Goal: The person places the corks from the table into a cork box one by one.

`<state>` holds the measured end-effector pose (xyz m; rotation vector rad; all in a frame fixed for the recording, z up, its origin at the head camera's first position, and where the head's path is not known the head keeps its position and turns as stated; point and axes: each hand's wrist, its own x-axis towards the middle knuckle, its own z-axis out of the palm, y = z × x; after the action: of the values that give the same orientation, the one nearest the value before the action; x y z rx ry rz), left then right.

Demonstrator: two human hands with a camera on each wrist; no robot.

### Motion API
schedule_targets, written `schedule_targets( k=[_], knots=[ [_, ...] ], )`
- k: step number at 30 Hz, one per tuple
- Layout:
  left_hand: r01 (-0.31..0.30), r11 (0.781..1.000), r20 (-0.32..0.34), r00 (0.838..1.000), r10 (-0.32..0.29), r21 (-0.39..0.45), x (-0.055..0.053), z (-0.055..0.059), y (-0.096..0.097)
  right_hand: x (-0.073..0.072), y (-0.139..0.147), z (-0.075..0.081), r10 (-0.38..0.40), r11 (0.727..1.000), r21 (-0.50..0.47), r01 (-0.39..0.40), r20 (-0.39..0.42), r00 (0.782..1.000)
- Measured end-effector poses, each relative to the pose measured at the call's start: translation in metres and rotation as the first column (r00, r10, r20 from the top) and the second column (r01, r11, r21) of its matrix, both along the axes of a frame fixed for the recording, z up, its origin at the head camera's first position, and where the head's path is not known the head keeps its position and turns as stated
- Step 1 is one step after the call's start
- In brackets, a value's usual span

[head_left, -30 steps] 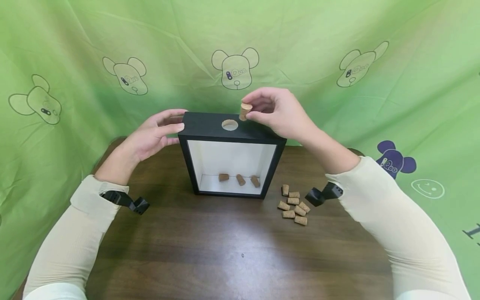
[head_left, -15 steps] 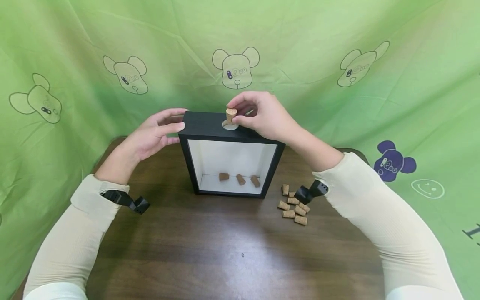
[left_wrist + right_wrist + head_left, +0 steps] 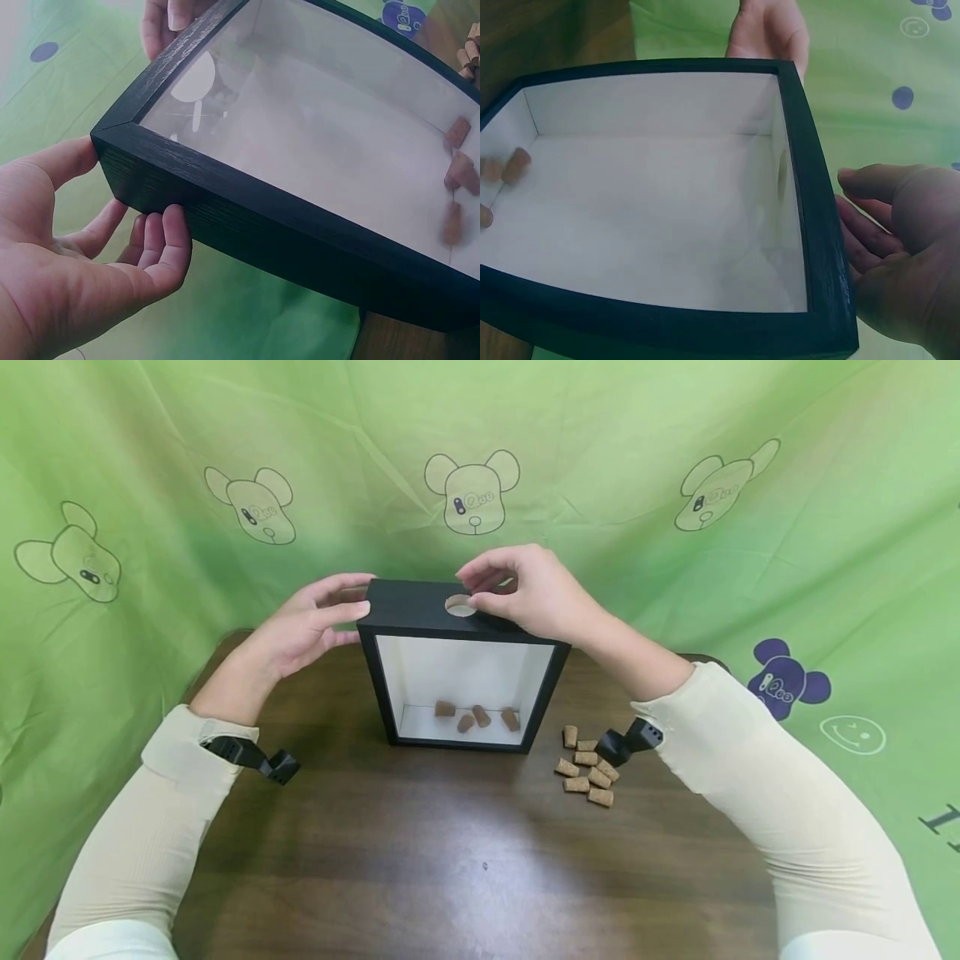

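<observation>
Nearest, between my pale sleeves, stretches the bare brown wood of the table, with a small black camera strapped at my left wrist and another at my right. A little farther off, on the right, eight loose corks lie in a cluster, some touching, partly under the right wrist camera as I look down. Just left of them and slightly farther away, the black box stands upright on the table, its white interior facing me. Four brown corks lie inside on its floor, apart from the box's left wall and toward the right; one looks blurred. On the left, my left hand rests against the box's upper left side, thumb and fingers spread, the tips on its edges and wall. Over the top, my right hand is loosely curved with nothing visible in its fingers, the thumb tip at the right of the round hole; I cannot tell whether it touches the rim. Farthest back hangs the green cloth, printed with bear heads.
</observation>
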<state>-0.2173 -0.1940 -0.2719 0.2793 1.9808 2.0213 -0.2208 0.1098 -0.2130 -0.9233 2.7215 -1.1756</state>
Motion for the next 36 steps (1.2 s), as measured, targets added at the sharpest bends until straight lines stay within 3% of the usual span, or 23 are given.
schedule_targets(
  k=[15, 22, 29, 36],
  knots=[
    [-0.001, 1.000, 0.002, 1.000, 0.001, -0.002, -0.001, -0.001, 0.000, 0.019, 0.043, 0.014, -0.010, 0.994, 0.103, 0.021, -0.102, 0.995],
    [-0.002, 1.000, 0.001, 1.000, 0.002, -0.012, 0.001, -0.002, -0.001, 0.035, 0.082, 0.017, -0.082, 0.991, 0.096, 0.091, -0.095, 0.992],
    [0.002, 1.000, 0.000, 1.000, -0.002, -0.012, 0.000, -0.002, 0.000, 0.049, 0.127, 0.003, -0.150, 0.981, 0.113, 0.157, -0.070, 0.986],
    [0.002, 1.000, 0.001, 1.000, -0.002, -0.009, 0.001, -0.002, -0.001, 0.059, 0.166, -0.021, -0.219, 0.970, 0.107, 0.220, -0.019, 0.975]
  ],
)
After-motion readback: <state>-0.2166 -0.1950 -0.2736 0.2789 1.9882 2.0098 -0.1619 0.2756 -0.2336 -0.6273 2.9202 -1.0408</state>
